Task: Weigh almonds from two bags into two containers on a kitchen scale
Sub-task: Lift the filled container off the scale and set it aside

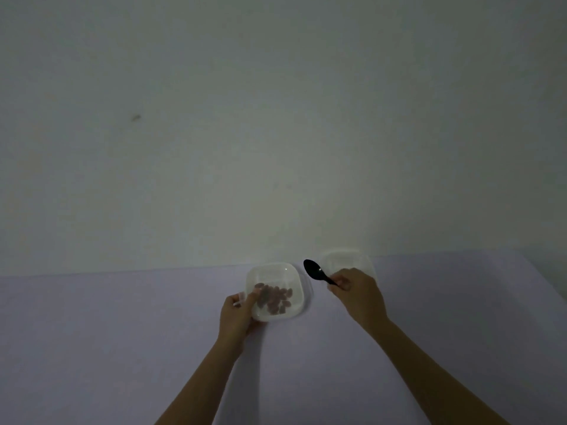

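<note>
Surface (107,348): pale lilac, dim light; my two forearms reach out over it from the near edge, well apart from each other.
Left hand (237,317): clamped on the near-left corner of the first container, thumb over the rim, fingers underneath.
First container (276,274): clear, square with rounded corners, tilted toward me — whether it rests on the surface or is lifted, I cannot tell.
Almonds (274,299): a small brown cluster lying in the near half of the first container, just right of my left thumb.
Right hand (357,294): to the right of the first container, apart from it, closed around the handle of the spoon.
Spoon (314,269): black plastic, bowl pointing up and left — hanging just beyond the first container's far-right corner, not touching it.
Second container (343,259): clear, farther back and right of the first container, partly hidden behind my right hand; contents too faint to tell.
Wall (276,118): plain, pale, rising behind both containers.
</note>
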